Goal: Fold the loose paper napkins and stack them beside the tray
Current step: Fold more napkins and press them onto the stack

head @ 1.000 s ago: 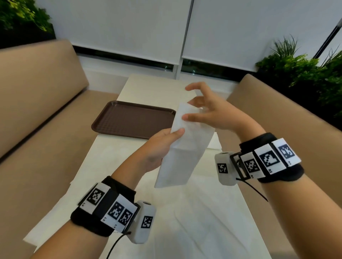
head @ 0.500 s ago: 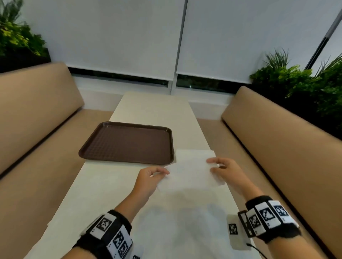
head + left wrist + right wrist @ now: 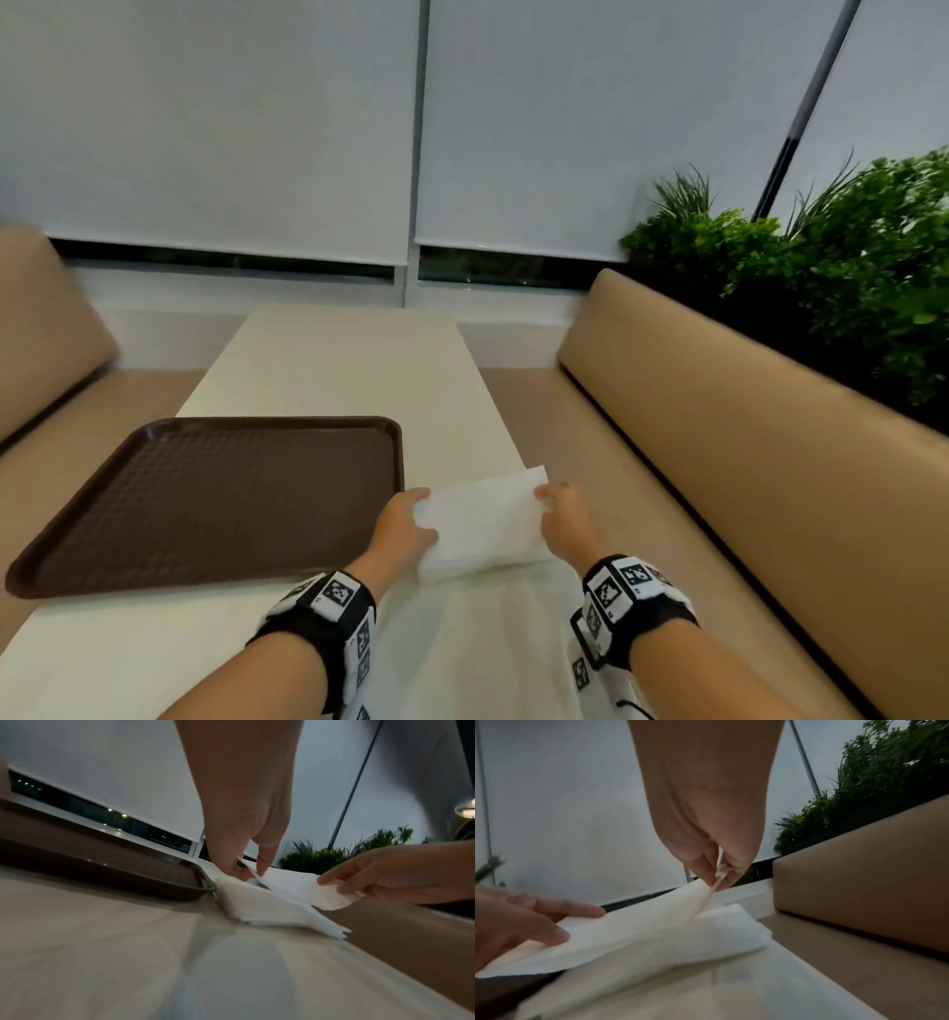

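Note:
A folded white napkin (image 3: 482, 514) hangs just above a low stack of folded napkins (image 3: 252, 902) that lies on the table right of the brown tray (image 3: 215, 493). My left hand (image 3: 411, 519) pinches the napkin's left edge between thumb and fingers (image 3: 264, 866). My right hand (image 3: 557, 509) pinches its right edge, and in the right wrist view the paper (image 3: 654, 923) runs up between thumb and fingertips (image 3: 706, 874). The stack (image 3: 731, 927) shows beneath it. Loose unfolded napkins (image 3: 488, 642) lie spread on the table nearer to me.
The cream table (image 3: 339, 360) runs away toward a window with white blinds. Tan bench seats stand on both sides, the right backrest (image 3: 744, 411) close to my right hand. Green plants (image 3: 847, 246) sit behind it.
Both hands carried the folded napkin from mid-air down and forward to the spot right of the tray, over the stack. The head view tilted up.

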